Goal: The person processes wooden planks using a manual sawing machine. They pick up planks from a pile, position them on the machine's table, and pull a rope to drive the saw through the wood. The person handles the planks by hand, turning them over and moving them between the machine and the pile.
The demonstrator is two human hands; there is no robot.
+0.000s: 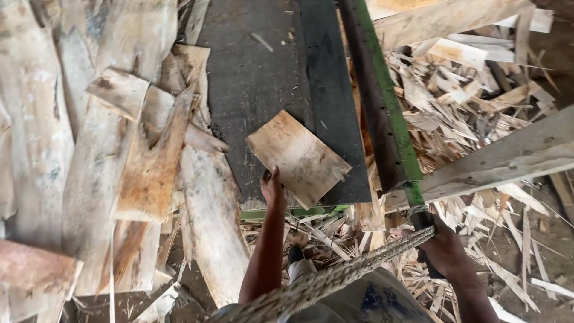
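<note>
My left hand [272,186] grips the near edge of a flat, pale wood sheet [299,157] that lies on the dark bed of a cutting table [257,84]. My right hand [442,248] is closed on the black handle at the end of a long green lever blade [388,113], which runs along the right side of the bed. A thick braided rope [335,278] runs from that handle toward my body. The sheet's right edge sits near the blade.
A big stack of rough veneer sheets [107,149] lies on the left. Wood splinters and offcuts [466,101] are heaped on the right and underfoot. A wooden beam [508,158] crosses at the right. My shoe [296,257] stands among scraps.
</note>
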